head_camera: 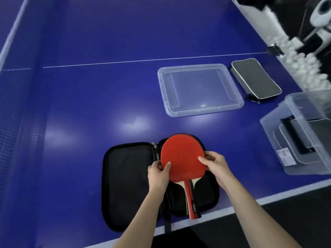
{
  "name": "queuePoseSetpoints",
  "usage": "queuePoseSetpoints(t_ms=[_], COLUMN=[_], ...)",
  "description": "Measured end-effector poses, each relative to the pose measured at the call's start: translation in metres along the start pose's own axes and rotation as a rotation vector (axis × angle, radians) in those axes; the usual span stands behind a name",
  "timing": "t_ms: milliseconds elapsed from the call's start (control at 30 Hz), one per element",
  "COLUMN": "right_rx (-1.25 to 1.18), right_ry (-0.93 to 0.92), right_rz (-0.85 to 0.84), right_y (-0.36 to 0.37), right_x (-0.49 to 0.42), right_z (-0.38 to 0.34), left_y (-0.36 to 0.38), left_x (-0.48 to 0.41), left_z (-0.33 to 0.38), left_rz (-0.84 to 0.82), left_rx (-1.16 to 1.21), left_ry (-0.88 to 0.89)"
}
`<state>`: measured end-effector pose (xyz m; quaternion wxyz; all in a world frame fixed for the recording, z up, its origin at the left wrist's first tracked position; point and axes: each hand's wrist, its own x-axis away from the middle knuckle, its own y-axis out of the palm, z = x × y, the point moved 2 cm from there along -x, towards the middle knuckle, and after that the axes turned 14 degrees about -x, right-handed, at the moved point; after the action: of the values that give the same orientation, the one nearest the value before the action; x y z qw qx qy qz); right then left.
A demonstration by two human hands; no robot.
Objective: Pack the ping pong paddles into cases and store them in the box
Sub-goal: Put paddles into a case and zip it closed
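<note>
Spreading beneath everything, one blue ping pong table (pixel 107 51) carries the lot. Well to the right of the grip stands one clear box (pixel 268 126), open-topped, with zipped cases lying inside it; through the wall I make out at least one, but the exact count is unclear. Beyond the grip and a little to the right lies one clear lid (pixel 200 111), flat on the table and apart from the box. Directly under the grip sits one black case (pixel 129 185), opened flat in two halves, its near edge at the table's white border. Farther off, past the lid's right side, lies one closed grey case (pixel 256 77) with pale piping. One red paddle (pixel 182 156) is in the grip itself, blade face up over the right half of the open case, handle pointing toward the person. A darker red edge peeks from behind its far rim, so a second paddle may lie beneath, but I cannot tell. Two hands hold it: the left hand (pixel 159 171) pinches the blade's left edge, thumb on top, and the right hand (pixel 215 164) pinches the right edge likewise.
</note>
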<state>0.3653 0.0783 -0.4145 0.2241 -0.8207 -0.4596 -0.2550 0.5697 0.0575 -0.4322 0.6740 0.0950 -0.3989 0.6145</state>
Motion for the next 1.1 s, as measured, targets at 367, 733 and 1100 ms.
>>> queuePoseSetpoints(t_ms=[367, 733, 1100], right_rx=[0.333, 0.562, 0.373], right_ry=[-0.159, -0.308, -0.352], right_rz=[0.043, 0.026, -0.016], right_y=[0.004, 0.003, -0.024], right_x=[-0.016, -0.018, 0.015], right_z=[0.008, 0.011, 0.046], left_y=[0.015, 0.026, -0.036], left_x=[0.002, 0.007, 0.016], left_z=[0.005, 0.002, -0.039], left_rz=[0.192, 0.297, 0.588], left_rx=[-0.352, -0.422, -0.678], left_ry=[0.031, 0.065, 0.108])
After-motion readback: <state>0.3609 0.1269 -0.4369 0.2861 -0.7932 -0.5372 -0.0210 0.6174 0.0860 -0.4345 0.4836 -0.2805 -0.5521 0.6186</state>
